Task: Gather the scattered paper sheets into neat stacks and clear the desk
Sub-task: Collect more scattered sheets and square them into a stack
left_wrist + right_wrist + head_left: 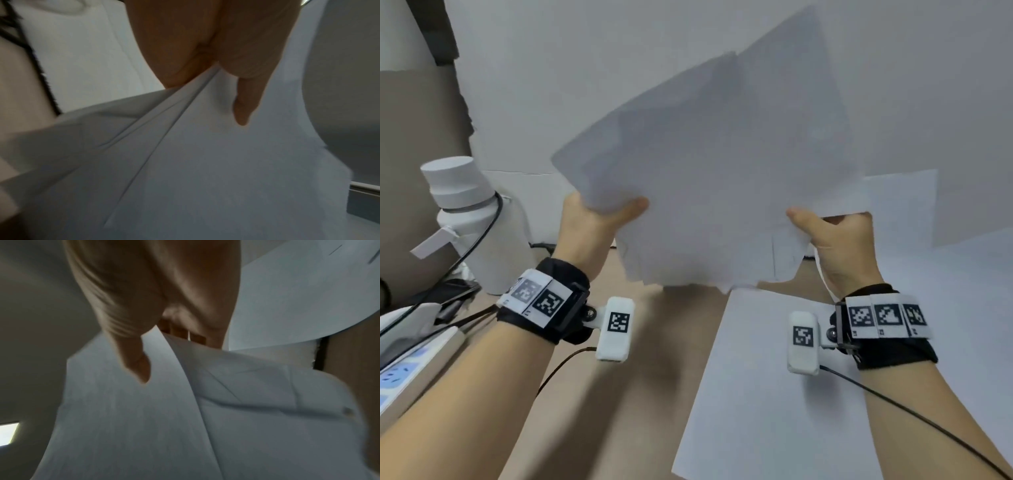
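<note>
From the head view, your left hand [594, 226] and right hand [835, 240] pinch the bundle of sheets [709, 178] between them, raised off the desk [585, 394], probably to square its ragged edges; 1 loose sheet [774, 394] lies below your right hand. Each wrist view shows a thumb [244, 104] clamped on fanned paper.

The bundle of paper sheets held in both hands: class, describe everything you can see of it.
The bundle of paper sheets is plain white, several loose, unevenly aligned sheets with staggered lower edges. It is lifted off the desk, tilted up facing the person. The left hand and right hand pinch its lower corners, thumbs in front. Edges fan apart in the wrist views.
</note>
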{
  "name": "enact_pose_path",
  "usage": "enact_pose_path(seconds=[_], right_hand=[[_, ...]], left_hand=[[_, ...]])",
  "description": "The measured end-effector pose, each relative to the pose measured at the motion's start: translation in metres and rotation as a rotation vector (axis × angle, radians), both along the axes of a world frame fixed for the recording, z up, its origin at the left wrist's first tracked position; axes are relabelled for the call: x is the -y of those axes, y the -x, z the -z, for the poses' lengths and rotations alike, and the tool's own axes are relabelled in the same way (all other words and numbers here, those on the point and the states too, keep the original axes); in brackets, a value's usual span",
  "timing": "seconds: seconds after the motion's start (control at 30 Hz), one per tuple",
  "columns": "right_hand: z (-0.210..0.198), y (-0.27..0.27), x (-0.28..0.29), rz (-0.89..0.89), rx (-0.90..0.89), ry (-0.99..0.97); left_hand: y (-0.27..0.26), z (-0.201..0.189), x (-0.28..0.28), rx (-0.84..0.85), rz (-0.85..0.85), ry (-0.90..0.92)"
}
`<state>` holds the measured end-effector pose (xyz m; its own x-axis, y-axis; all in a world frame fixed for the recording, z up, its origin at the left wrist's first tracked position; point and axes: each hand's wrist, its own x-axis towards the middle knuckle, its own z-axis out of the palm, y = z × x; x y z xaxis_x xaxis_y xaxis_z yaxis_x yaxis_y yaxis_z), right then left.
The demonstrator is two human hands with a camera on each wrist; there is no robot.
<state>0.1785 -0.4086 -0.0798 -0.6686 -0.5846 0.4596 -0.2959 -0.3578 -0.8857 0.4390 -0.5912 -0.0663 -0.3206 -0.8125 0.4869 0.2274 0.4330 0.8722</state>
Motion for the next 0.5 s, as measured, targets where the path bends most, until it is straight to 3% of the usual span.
enact_pose_path(seconds=[0.1,0.23,0.5], right_hand=[[0.002,0.014,-0.004,-0.133,0.112,-0.002],[0.002,0.021,-0.007,-0.112,0.256,0.094],[0.007,0.022,-0.003,0.125,0.337,0.014]], left_hand=[[0.0,0.02,0.006,0.09,0.007,-0.03],[0.008,0.032,0.007,0.173,0.036,-0.042],[0.022,0.015,0.007,0.275,0.067,-0.023]])
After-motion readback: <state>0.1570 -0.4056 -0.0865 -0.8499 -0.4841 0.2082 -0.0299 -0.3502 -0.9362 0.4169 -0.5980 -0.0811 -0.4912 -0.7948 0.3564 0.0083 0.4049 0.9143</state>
